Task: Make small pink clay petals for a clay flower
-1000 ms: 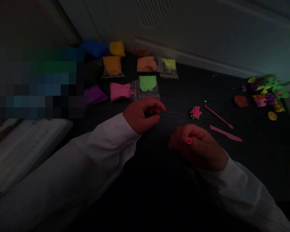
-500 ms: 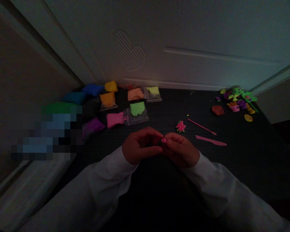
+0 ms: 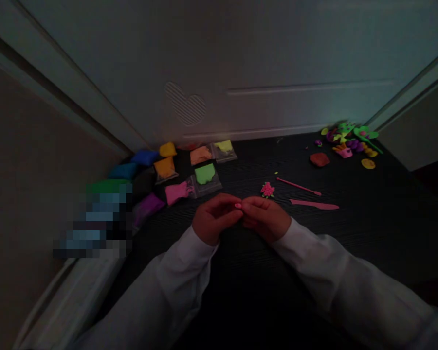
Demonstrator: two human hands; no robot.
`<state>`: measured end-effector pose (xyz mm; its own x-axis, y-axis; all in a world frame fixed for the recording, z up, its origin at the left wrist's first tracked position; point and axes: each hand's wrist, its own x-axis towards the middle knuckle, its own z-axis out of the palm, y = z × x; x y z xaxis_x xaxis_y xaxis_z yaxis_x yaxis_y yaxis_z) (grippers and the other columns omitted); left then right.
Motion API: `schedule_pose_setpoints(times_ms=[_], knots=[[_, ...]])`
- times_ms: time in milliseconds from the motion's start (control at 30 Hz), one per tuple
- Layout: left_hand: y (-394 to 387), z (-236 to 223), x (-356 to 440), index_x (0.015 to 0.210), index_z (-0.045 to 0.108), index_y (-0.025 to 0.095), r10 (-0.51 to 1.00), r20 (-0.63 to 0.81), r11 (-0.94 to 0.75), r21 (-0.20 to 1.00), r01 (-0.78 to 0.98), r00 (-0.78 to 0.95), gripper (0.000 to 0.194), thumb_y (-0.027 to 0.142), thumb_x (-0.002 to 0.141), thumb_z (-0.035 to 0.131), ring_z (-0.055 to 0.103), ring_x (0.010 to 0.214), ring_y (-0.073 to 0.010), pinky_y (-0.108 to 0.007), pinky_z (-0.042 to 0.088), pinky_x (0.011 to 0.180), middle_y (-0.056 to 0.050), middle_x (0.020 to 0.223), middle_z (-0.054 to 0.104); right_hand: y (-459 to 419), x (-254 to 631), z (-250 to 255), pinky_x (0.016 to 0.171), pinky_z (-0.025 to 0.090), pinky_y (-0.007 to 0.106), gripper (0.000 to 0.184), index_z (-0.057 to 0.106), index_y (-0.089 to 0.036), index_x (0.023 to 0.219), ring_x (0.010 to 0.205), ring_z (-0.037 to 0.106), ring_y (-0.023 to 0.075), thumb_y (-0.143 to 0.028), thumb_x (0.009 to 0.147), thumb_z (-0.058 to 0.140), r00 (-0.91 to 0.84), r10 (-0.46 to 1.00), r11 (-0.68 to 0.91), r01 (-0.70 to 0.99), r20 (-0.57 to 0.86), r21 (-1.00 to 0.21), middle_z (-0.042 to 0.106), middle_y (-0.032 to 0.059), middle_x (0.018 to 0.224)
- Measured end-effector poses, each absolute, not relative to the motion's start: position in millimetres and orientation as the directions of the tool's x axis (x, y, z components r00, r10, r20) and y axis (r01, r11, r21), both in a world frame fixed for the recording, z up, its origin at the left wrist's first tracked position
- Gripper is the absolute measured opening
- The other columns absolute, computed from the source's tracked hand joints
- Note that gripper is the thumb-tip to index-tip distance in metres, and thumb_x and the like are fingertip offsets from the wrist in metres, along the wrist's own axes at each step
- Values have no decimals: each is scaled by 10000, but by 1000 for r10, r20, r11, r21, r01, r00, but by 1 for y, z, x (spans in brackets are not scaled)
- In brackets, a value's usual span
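The scene is dim. My left hand [image 3: 213, 218] and my right hand [image 3: 266, 218] meet fingertip to fingertip over a dark floor mat [image 3: 350, 233]. Both have their fingers curled and pinch a tiny pink clay piece [image 3: 238, 206] between them. A small pink clay flower [image 3: 267, 189] lies on the mat just beyond my right hand. Two pink plastic modelling tools, a thin stick [image 3: 299, 186] and a flat knife [image 3: 314, 204], lie to the right of it. Both arms are in white sleeves.
Several bags of coloured clay lie at the back left, among them pink [image 3: 177, 192], green [image 3: 205, 173], orange [image 3: 165, 167] and blue [image 3: 144, 157]. A brown clay lump [image 3: 319, 159] and a cluster of small clay figures [image 3: 348, 138] sit at the back right. A white door [image 3: 241, 73] stands behind.
A second ago my hands were apart, the right one holding the pink piece. They have come together and now pinch it jointly. The camera has tilted up, showing more of the door.
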<state>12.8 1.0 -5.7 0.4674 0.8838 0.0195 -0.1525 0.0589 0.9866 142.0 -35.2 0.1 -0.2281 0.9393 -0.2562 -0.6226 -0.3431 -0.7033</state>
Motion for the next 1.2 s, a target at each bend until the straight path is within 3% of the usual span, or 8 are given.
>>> schedule_pose_setpoints(times_ms=[167, 333, 667, 1200], knots=[[3, -5, 12, 687, 568, 233, 893, 53, -7, 995, -103, 447, 135, 157, 577, 582, 491, 710, -100, -242, 402, 659, 19, 735, 526, -35, 142, 0, 394, 196, 191, 123, 546, -150, 631, 391, 302, 23, -254, 585, 593, -204, 940, -340, -619, -273, -708, 414, -65, 451], [4, -7, 13, 687, 571, 233, 898, 50, 27, 986, -167, 438, 148, 138, 574, 583, 488, 671, -89, -239, 399, 632, 24, 725, 520, -34, 143, -2, 402, 210, 189, 106, 553, -160, 657, 397, 314, 22, -242, 597, 586, -202, 946, -323, -618, -253, -716, 433, -65, 465], [5, -10, 14, 667, 582, 183, 899, 87, 20, 971, -238, 429, 157, 87, 544, 595, 491, 657, -79, -198, 390, 601, 14, 680, 537, -35, 144, -5, 428, 251, 178, 143, 563, -185, 677, 446, 374, 25, -274, 572, 603, -147, 943, -333, -460, -299, -823, 483, -52, 552], [4, -6, 13, 683, 580, 171, 898, 40, 53, 979, -197, 439, 130, 116, 566, 585, 491, 646, -84, -206, 383, 596, 4, 679, 543, -35, 145, -5, 414, 213, 192, 95, 554, -181, 672, 413, 340, 27, -246, 608, 582, -177, 957, -290, -515, -230, -807, 449, -64, 493]])
